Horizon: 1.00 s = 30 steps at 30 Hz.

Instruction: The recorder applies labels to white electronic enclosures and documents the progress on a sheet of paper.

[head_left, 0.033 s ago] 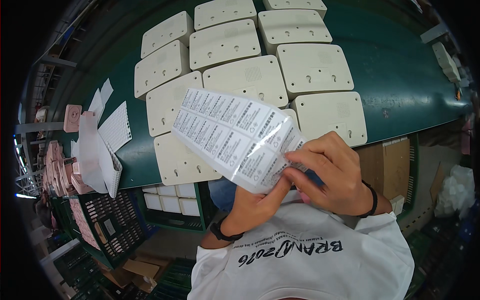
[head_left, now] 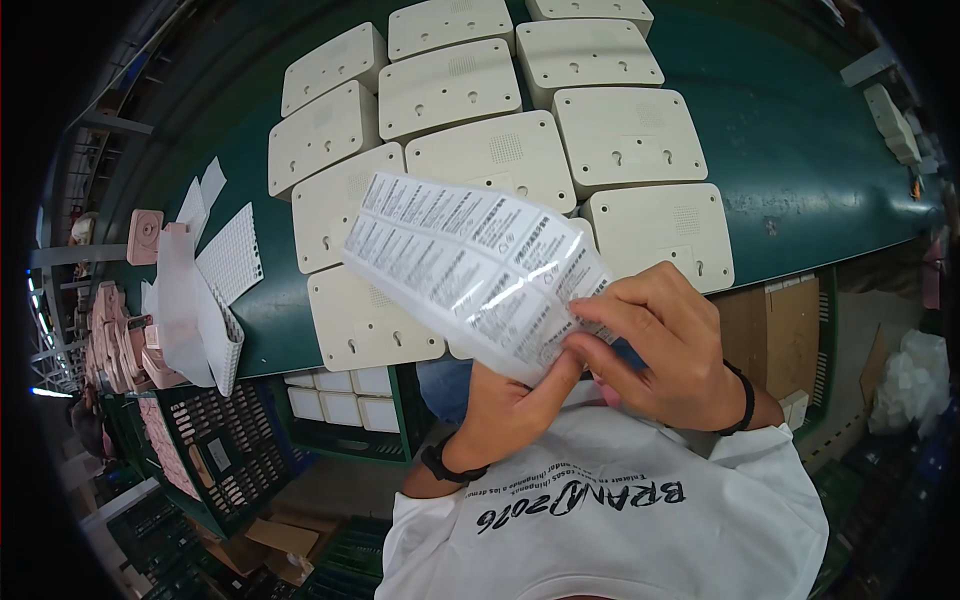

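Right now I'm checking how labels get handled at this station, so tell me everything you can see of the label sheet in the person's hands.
The label sheet is a glossy white backing sheet with rows of small rectangular stickers printed in dark text. It looks like thin, flexible paper, slightly curled and catching glare. It is held up tilted above the green table and the cream plastic housings. The left hand supports its lower edge from beneath, while the right hand pinches its lower right corner with its fingers.

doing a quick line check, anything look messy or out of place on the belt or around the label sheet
Mostly tidy: the cream housings lie in neat rows on the green belt. The one untidy spot is at the belt's left edge, where loose white sheets lie fanned and overhang. Both hands hold the label sheet, slightly curled.
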Each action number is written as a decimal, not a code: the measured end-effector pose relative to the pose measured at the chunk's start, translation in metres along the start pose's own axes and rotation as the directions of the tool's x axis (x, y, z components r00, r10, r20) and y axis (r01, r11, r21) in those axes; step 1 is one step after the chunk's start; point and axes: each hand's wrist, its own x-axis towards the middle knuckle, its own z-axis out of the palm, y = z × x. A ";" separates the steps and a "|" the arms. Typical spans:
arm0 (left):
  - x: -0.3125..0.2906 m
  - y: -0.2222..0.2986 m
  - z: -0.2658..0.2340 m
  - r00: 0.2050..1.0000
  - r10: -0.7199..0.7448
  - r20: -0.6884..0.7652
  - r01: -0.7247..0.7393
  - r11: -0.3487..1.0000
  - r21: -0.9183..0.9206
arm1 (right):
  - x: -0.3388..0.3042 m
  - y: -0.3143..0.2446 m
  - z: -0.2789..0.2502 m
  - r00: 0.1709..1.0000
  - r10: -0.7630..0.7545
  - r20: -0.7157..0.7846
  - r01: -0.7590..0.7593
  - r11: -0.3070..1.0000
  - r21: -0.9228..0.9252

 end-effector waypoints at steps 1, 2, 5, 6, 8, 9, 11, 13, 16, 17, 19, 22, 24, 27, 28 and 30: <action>0.000 0.000 0.000 1.000 -0.010 -0.025 0.009 1.000 -0.023 | 0.001 0.000 0.000 1.000 0.023 0.014 -0.023 1.000 0.003; 0.000 0.000 0.001 0.999 -0.005 -0.052 0.003 0.999 -0.046 | 0.002 0.000 0.001 1.000 0.013 0.001 -0.013 1.000 0.008; 0.001 -0.001 0.001 0.997 0.021 -0.077 -0.027 0.997 -0.074 | 0.003 0.002 0.005 0.999 -0.031 -0.031 0.032 0.999 0.024; 0.001 -0.002 0.001 0.995 0.034 -0.094 -0.042 0.996 -0.080 | 0.004 0.002 0.006 0.999 -0.031 -0.029 0.032 0.999 0.024; 0.001 -0.001 -0.002 0.995 0.046 -0.084 -0.053 0.995 -0.083 | 0.004 0.003 0.009 0.995 -0.082 -0.058 0.081 0.996 -0.023; 0.001 -0.001 -0.004 0.996 0.052 -0.078 -0.058 0.995 -0.080 | 0.004 0.002 0.010 0.992 -0.108 -0.071 0.105 0.993 -0.048; 0.000 0.001 -0.007 0.996 0.058 -0.073 -0.064 0.995 -0.078 | 0.003 0.002 0.010 0.989 -0.129 -0.074 0.123 0.990 -0.072; 0.000 0.002 -0.007 0.998 0.045 -0.044 -0.047 0.998 -0.050 | 0.002 0.002 0.009 0.983 -0.167 -0.080 0.157 0.980 -0.121; 0.000 0.003 -0.005 0.997 0.055 -0.058 -0.061 0.992 -0.112 | 0.002 0.006 0.008 0.970 -0.233 -0.074 0.216 0.958 -0.187; 0.001 0.004 -0.003 0.994 0.071 -0.089 -0.086 0.979 -0.184 | 0.001 0.007 0.008 0.963 -0.258 -0.075 0.237 0.948 -0.213; 0.003 0.005 -0.002 0.989 0.083 -0.123 -0.112 0.961 -0.251 | 0.000 0.007 0.010 0.951 -0.299 -0.076 0.274 0.932 -0.239; 0.007 0.006 -0.003 0.963 0.009 -0.270 -0.092 0.951 -0.296 | -0.001 0.008 0.014 0.928 -0.363 -0.084 0.327 0.902 -0.283; 0.009 0.006 -0.004 0.966 0.019 -0.258 -0.089 0.961 -0.262 | -0.001 0.011 0.017 0.911 -0.402 -0.094 0.364 0.889 -0.279; 0.010 0.005 -0.006 0.967 0.018 -0.253 -0.082 0.966 -0.244 | -0.002 0.015 0.018 0.895 -0.436 -0.090 0.397 0.874 -0.281; 0.010 0.005 -0.007 0.970 0.004 -0.243 -0.069 0.963 -0.260 | -0.002 0.016 0.018 0.889 -0.450 -0.080 0.412 0.865 -0.286; 0.009 0.004 -0.009 0.974 -0.025 -0.227 -0.049 0.948 -0.314 | -0.003 0.017 0.018 0.882 -0.465 -0.069 0.428 0.856 -0.290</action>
